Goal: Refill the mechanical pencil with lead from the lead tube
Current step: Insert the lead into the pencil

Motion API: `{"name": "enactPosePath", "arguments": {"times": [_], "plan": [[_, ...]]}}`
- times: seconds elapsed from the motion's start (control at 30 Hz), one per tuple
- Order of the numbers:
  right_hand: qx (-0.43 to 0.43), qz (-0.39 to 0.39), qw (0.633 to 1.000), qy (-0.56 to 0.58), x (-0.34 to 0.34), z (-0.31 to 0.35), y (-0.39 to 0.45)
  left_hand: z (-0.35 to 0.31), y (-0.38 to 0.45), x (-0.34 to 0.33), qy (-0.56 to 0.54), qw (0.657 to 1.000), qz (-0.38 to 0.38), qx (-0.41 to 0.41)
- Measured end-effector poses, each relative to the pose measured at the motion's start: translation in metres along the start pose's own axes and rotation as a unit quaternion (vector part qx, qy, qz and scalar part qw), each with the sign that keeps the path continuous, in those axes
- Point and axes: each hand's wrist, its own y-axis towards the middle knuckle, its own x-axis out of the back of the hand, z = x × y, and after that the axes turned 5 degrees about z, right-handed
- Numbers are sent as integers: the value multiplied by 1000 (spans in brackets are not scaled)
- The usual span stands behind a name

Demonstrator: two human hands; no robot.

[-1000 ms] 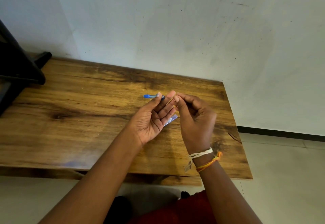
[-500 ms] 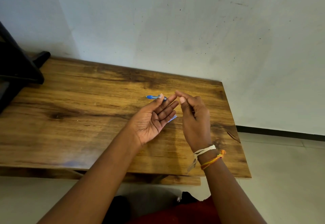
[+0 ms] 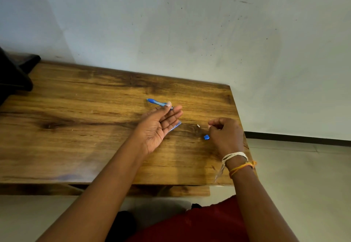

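The left hand (image 3: 161, 125) is held palm-up over the wooden table (image 3: 76, 127), its fingers loosely spread; the blue mechanical pencil (image 3: 156, 102) lies across the fingertips under the thumb, pointing toward 10 o'clock. A clear lead tube (image 3: 175, 126) shows just under this hand, at its 4 o'clock. The right hand (image 3: 225, 136) is curled at 3 o'clock, near the table edge; what it pinches I cannot tell. A small blue cap (image 3: 206, 137) lies just beside it, and a tiny white piece (image 3: 198, 125) sits between the hands.

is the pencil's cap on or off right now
Off, it seems: the left hand holds the blue pencil, while a small blue cap and white bit lie on the table beside the right hand.
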Motion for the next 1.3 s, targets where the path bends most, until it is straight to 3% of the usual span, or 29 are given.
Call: {"name": "enactPosePath", "arguments": {"times": [0.27,0.5,0.73,0.97,1.1,1.3], "plan": [[-63,57,995,-50,3,-6,-1,9,2,-6,9,1000,-1,2],[-72,57,994,-51,2,-8,-1,10,2,-6,0,1000,-2,7],[14,-16,998,-55,-16,2,-4,10,1,-3,9,1000,5,8],[39,-45,993,-104,-29,4,-2,5,-1,1,10,1000,5,4],[134,-73,987,54,-31,22,-11,3,0,2,-8,1000,-4,-2],[207,6,959,194,-33,39,-23,6,3,0,-7,1000,-8,-13]]}}
